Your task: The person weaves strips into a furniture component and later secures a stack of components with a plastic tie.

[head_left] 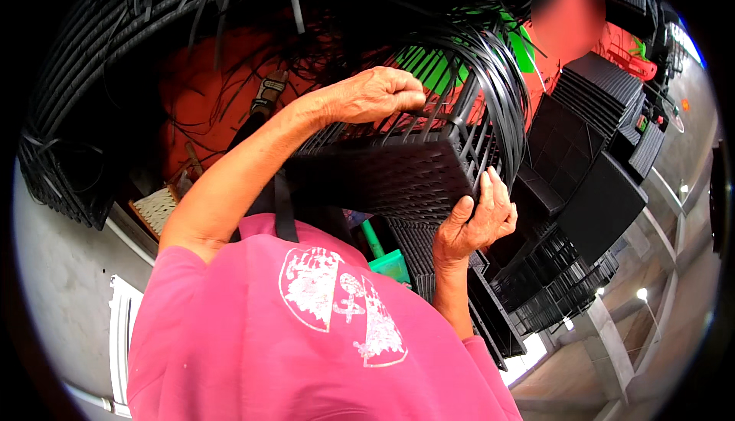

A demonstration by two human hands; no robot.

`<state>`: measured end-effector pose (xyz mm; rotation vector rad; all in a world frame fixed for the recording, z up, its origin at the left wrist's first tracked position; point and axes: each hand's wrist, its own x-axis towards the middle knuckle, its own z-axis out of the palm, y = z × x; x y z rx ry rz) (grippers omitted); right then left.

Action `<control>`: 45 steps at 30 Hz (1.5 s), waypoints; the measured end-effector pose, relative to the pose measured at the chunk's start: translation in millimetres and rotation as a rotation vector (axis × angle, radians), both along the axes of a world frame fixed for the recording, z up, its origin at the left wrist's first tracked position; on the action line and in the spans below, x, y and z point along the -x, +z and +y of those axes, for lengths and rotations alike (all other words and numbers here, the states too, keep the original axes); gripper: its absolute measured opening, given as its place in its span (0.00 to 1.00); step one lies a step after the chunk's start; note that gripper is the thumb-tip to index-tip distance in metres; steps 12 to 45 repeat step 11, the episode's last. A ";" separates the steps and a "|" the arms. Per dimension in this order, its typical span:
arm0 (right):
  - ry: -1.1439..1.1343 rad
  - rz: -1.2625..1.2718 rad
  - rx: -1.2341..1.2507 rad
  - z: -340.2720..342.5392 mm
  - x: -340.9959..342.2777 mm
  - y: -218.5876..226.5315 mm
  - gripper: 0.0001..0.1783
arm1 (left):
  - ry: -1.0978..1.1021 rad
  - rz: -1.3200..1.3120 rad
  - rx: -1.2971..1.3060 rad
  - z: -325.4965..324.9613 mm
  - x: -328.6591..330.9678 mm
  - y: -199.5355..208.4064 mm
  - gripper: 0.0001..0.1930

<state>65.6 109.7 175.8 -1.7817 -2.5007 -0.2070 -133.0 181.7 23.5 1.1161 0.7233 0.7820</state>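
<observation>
A black woven piece of wicker furniture [383, 172] with bare frame bars on its far side lies across the middle, in front of my chest. My left hand [383, 93] is closed above its upper edge, with the fingers curled in. What they hold, if anything, is hidden. My right hand [482, 218] is at the lower right corner of the woven piece, palm toward it. Its fingers are stretched and the thumb stands apart beside the corner. A thick bundle of loose black strips [505, 107] arches from the frame down to near my right fingertips.
More black strips [218, 0] hang at the upper left, over a red floor [191, 99] strewn with scraps. Stacked black woven panels [601, 88] and a dark panel [601, 207] stand at the right. A green plastic thing [390, 265] is below the woven piece. Another person [570, 15] is at the far right.
</observation>
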 end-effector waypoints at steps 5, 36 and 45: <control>-0.014 0.000 -0.008 0.6 1.0 1.6 0.22 | -0.086 0.013 -0.066 7.4 14.7 13.9 0.17; -0.039 0.035 -0.042 -2.5 -7.5 -6.1 0.26 | -0.164 -0.062 0.430 -36.1 65.3 6.9 0.15; -0.039 0.035 -0.042 -2.5 -7.5 -6.1 0.26 | -0.164 -0.062 0.430 -36.1 65.3 6.9 0.15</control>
